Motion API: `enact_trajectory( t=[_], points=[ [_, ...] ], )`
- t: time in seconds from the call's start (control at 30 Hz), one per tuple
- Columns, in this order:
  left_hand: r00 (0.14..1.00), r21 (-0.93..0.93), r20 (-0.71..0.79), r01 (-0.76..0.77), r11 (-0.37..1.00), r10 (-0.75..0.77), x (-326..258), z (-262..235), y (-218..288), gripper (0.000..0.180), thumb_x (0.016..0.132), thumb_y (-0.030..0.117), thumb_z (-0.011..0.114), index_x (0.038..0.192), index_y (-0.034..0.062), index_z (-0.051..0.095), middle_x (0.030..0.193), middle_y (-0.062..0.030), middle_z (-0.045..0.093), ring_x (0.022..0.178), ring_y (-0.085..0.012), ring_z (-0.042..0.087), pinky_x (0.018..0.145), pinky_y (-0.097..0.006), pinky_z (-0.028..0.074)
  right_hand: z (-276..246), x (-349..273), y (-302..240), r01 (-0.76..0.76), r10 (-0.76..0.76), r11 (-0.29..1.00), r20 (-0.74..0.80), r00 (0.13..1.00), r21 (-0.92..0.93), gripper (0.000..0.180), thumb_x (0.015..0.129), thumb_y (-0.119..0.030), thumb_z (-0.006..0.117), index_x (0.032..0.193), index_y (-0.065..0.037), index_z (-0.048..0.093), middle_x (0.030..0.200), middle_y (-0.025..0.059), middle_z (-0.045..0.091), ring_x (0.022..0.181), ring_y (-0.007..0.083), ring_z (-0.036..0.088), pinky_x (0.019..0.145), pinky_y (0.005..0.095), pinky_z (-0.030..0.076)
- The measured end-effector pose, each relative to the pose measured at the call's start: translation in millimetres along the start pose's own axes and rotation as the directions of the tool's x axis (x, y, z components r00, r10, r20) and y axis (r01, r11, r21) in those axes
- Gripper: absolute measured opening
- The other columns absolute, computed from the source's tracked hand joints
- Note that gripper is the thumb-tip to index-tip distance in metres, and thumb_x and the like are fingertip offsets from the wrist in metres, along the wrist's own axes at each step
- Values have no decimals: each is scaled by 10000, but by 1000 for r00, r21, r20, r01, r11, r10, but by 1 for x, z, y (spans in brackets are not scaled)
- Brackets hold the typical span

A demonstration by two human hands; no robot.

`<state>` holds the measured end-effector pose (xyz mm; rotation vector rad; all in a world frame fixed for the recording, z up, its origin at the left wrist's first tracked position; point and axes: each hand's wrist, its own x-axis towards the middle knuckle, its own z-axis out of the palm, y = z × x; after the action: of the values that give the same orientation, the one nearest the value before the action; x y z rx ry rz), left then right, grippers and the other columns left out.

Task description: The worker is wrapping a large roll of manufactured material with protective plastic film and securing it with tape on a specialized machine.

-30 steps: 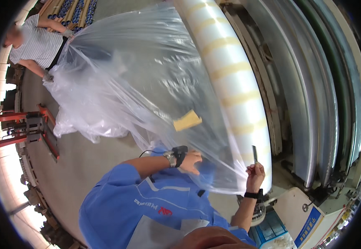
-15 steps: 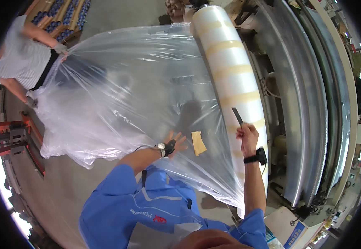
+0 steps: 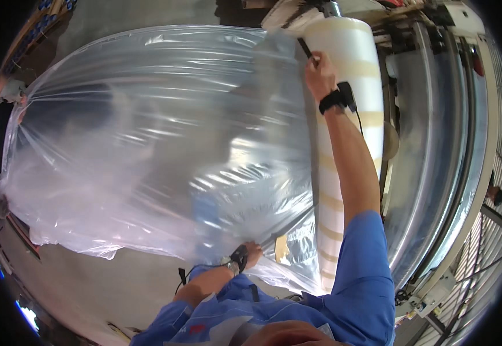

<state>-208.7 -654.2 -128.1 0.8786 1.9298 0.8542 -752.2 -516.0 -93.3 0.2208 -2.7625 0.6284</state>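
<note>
A large sheet of clear plastic film (image 3: 164, 155) stretches leftward from a thick white roll (image 3: 349, 43) banded with yellowish stripes. My right hand (image 3: 321, 75) is closed around a slim dark knife (image 3: 305, 48) at the far end of the roll, where the film meets it. Low on the sheet, my left hand (image 3: 253, 255) has its fingers curled on the film's near edge, with folds running out from there. Beside that hand a torn tan patch (image 3: 281, 248) sits on the film. At far left, a co-worker's gloved hands (image 3: 13, 92) hold the film's other end gathered up.
Right of the roll stands a long machine with metal rollers (image 3: 427, 144). A metal shaft end (image 3: 331, 8) sticks out of the roll's far end. Blue-ended tubes (image 3: 46, 23) lie at the far left. Grey floor (image 3: 83, 277) shows below the film.
My right hand with the knife has moved far up along the roll. The fingers of my left hand, spread before, are now curled on the film. The view has shifted.
</note>
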Motion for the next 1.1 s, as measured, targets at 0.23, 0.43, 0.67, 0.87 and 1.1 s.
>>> enact_trajectory(
  t=[0.23, 0.43, 0.67, 0.87, 1.1],
  points=[
    [1000, -206, 2, -18, 978, 18, -9, -24, 7, 88, 725, 118, 595, 775, 81, 657, 885, -91, 625, 895, -273, 613, 784, -381, 508, 68, 32, -17, 48, 128, 933, 451, 883, -358, 215, 888, -221, 480, 1007, -86, 599, 906, 222, 652, 871, 430, 612, 766, 490, 494],
    [1000, -209, -8, -5, 978, 3, -20, -41, 21, 97, 745, 124, 563, 793, 65, 623, 890, -100, 618, 885, -293, 607, 801, -395, 495, 18, -73, -16, 92, -89, 996, 154, 984, -8, 160, 847, -135, 544, 991, -123, 612, 848, 197, 657, 821, 391, 632, 748, 467, 512],
    [988, -122, -137, -93, 988, 76, -24, -38, 37, 85, 697, 119, 569, 751, 69, 611, 859, -95, 612, 883, -283, 607, 772, -385, 504, -6, -68, -10, -175, 161, 983, 195, 967, 52, 238, 862, -128, 510, 1084, -101, 591, 955, 190, 653, 901, 385, 617, 789, 428, 495],
    [987, -147, -114, -129, 981, 112, -26, -11, 23, 139, 663, 120, 587, 760, 45, 652, 842, -115, 628, 840, -304, 615, 742, -397, 509, -46, -92, -46, 38, -20, 990, -129, 991, 139, 172, 876, -92, 579, 1047, -102, 597, 825, 165, 647, 746, 358, 627, 655, 403, 498],
    [994, -305, -62, -100, 947, 85, -34, -23, 36, 107, 695, 121, 586, 763, 67, 649, 859, -100, 630, 850, -289, 621, 756, -396, 508, 35, -41, -14, 13, 47, 979, 286, 957, -203, 185, 870, -137, 495, 1036, -109, 571, 803, 199, 650, 770, 409, 625, 671, 506, 487]
  ],
)
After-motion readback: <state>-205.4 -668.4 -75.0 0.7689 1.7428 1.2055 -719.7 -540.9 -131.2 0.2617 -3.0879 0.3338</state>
